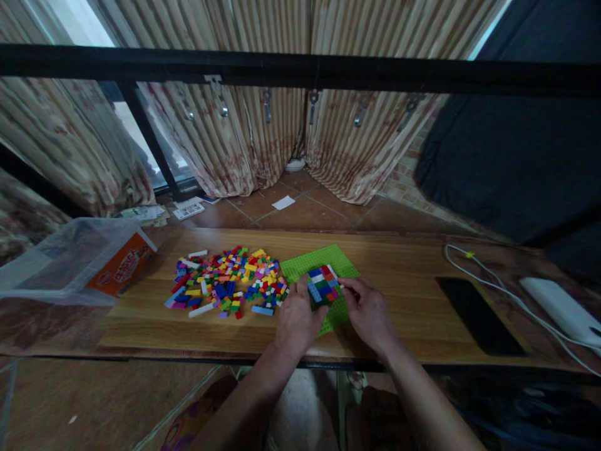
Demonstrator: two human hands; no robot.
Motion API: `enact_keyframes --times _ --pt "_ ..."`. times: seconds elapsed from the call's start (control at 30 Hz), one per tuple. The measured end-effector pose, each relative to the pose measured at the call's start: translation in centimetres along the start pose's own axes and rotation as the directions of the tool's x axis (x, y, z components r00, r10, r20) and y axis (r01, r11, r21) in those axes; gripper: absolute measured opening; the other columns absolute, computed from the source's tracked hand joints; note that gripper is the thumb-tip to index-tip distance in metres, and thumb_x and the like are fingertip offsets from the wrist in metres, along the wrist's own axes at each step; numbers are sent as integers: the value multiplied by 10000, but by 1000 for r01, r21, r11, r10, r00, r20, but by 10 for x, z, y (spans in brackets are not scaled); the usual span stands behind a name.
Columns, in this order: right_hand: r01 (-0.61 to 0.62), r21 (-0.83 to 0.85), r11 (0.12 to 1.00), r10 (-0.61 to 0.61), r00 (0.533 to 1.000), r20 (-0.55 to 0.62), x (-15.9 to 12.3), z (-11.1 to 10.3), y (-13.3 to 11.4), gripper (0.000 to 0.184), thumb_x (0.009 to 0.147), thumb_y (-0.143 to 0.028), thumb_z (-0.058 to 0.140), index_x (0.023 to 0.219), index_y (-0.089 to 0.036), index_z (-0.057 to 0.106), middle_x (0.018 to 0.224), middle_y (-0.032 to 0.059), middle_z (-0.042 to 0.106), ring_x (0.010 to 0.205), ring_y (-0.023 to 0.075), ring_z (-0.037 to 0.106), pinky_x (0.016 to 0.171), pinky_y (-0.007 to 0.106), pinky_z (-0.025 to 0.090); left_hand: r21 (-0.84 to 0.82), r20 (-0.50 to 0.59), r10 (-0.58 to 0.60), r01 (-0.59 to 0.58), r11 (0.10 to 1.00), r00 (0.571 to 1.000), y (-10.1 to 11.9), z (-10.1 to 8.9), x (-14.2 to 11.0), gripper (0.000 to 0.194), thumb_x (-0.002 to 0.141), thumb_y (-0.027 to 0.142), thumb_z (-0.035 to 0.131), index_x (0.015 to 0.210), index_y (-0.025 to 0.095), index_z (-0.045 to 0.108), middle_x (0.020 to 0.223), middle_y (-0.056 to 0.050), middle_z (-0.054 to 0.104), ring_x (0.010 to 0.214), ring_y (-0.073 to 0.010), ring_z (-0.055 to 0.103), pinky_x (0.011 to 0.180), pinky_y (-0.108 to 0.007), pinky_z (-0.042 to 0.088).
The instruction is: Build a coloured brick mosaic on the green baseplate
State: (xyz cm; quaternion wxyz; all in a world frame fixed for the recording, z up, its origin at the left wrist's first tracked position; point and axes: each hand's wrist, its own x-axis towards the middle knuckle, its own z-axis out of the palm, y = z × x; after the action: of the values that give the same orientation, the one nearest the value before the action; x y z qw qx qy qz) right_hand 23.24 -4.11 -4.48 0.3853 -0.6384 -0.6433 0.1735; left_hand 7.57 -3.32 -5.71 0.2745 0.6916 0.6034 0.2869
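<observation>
A green studded baseplate [335,255] lies on the wooden board. Over its middle is a block of multicoloured toy bricks [322,285], with blue, red, white, green and light blue pieces showing. My left hand [297,316] is curled round the block's left side, its thumb along the near edge. Against the right edge, my right hand [369,312] has thumb and index finger pinched together. A tiny pale spot shows at those fingertips, too small to name. Left of the baseplate spreads a pile of loose toy bricks [230,282] in many colours and lengths.
A clear plastic box [47,263] with an orange label stands at the left end of the wooden board [408,257]. On the right lie a black phone-like slab [479,316], a white cable [493,279] and a white device [561,307]. A dark rail [300,69] with hooks crosses behind.
</observation>
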Motion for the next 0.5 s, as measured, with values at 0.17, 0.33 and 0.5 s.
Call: enact_keyframes --times 0.17,0.33,0.5 --pt "-2 -10 1000 2 1000 3 1 1 1 264 872 -244 452 981 -177 683 947 88 678 863 218 646 809 362 481 85 10 29 -29 996 1000 -1 1 5 686 754 246 685 1362 150 380 1373 -159 432 1262 -271 493 1054 -363 403" --pt "-8 -4 1000 8 1000 -5 0 1 4 243 860 -271 473 953 -177 677 924 82 688 828 215 647 784 356 484 78 105 107 -116 990 989 -3 -5 12 690 777 235 618 1408 186 342 1424 -124 430 1217 -263 531 1042 -362 426" --pt "-58 20 998 57 998 31 -1 0 3 208 839 -291 514 905 -205 692 889 57 722 786 206 665 754 346 494 38 161 158 -166 985 974 -9 -8 20 755 757 192 596 1446 162 289 1429 -139 440 1254 -265 503 1069 -372 401"
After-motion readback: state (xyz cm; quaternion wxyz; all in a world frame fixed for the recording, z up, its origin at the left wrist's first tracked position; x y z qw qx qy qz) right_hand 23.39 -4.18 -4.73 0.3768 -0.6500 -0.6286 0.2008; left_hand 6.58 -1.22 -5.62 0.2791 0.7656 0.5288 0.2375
